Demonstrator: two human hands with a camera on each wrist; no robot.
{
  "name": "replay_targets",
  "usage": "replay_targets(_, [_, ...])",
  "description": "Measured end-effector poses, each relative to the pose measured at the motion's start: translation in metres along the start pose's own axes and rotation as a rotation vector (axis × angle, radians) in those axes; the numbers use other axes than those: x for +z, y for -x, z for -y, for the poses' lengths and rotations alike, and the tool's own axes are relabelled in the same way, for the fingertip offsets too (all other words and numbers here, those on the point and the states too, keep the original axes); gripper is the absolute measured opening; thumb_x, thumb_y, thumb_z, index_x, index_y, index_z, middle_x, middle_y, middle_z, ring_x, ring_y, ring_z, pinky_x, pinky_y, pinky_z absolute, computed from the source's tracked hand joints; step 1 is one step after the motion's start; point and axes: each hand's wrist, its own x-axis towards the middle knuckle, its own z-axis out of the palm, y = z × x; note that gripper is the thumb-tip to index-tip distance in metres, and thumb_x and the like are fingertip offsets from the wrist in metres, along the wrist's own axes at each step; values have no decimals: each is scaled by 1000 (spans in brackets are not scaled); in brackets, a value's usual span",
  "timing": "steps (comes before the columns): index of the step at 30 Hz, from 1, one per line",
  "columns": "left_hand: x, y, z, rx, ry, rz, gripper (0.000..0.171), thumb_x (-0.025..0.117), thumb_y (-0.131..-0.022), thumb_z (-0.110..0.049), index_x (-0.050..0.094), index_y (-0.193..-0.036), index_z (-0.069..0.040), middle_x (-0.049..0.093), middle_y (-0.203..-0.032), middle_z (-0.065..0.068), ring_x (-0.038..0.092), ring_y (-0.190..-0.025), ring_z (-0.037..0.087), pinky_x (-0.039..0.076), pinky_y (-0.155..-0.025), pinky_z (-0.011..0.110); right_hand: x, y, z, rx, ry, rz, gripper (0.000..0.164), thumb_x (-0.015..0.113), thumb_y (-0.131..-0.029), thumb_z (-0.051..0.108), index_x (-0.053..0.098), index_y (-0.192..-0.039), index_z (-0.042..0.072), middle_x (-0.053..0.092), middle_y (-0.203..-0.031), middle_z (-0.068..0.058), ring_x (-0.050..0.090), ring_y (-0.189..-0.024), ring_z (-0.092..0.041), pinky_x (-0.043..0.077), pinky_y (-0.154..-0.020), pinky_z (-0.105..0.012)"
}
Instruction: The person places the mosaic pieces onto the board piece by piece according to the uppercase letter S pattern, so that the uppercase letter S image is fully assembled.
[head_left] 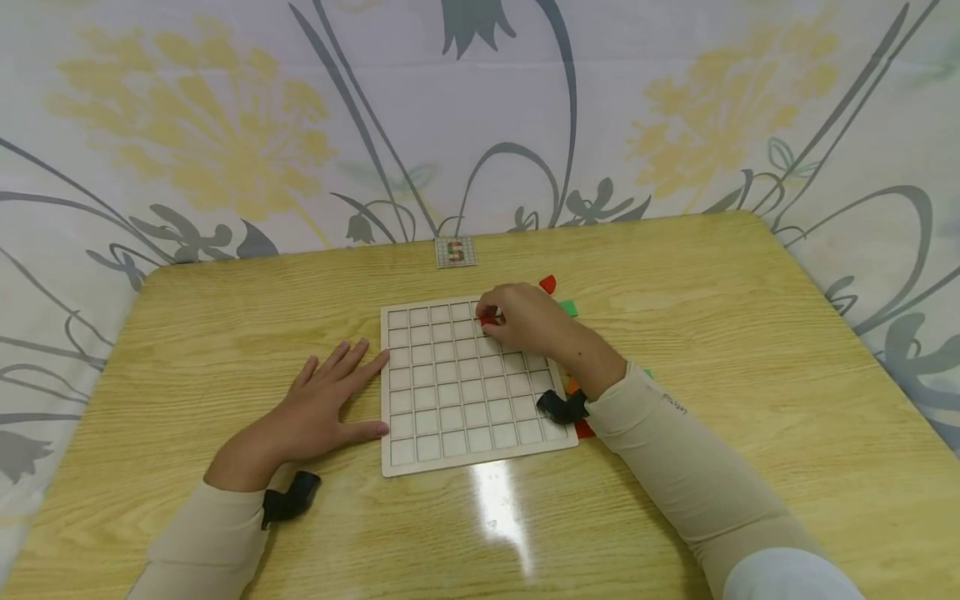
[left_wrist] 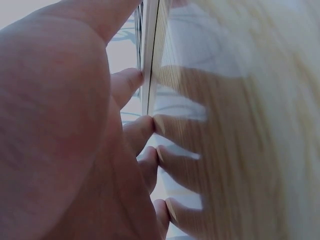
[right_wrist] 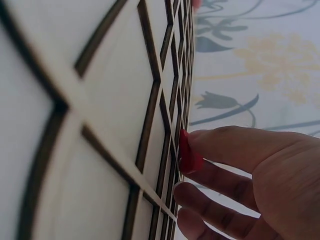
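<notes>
A pale square board (head_left: 450, 393) with a grid of shallow square cells lies mid-table. Thumb and fingers of my right hand (head_left: 531, 320) pinch a small red piece (right_wrist: 189, 157) at the board's upper right cells; the piece's full shape is partly hidden by the fingers. My left hand (head_left: 321, 415) rests spread on the table beside the board, thumb and index fingertip touching its left edge. In the left wrist view the fingertips (left_wrist: 139, 134) meet the wood at the board's side.
Beyond the board lies a small card (head_left: 456, 252) with a coloured S-shaped pattern on a grid. Right of the board are a red rounded piece (head_left: 548, 284), a green piece (head_left: 568, 308), an orange piece (head_left: 572, 385) and another red piece (head_left: 584, 429), partly behind my right arm. Patterned cloth (head_left: 480, 125) hangs behind.
</notes>
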Motion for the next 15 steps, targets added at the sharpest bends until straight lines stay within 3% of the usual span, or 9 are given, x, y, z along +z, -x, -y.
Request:
replay_targets(9, [1, -1, 1, 1, 1, 0, 92, 65, -88, -62, 22, -161, -27, 9, -169, 15, 2, -156, 41, -3, -118, 68, 1, 0, -2, 6, -11, 23, 27, 70, -94, 13, 71, -120, 7, 72, -105, -8, 66, -89, -19, 55, -79, -33])
replay_targets(15, [0, -2, 2, -13, -5, 9, 92, 67, -88, -61, 21, -161, -29, 7, -169, 13, 0, -156, 39, -5, -119, 67, 1, -1, -3, 3, -27, 9, 19, 70, -93, 11, 70, -112, 9, 71, -101, -6, 62, -83, -18, 52, -75, -32])
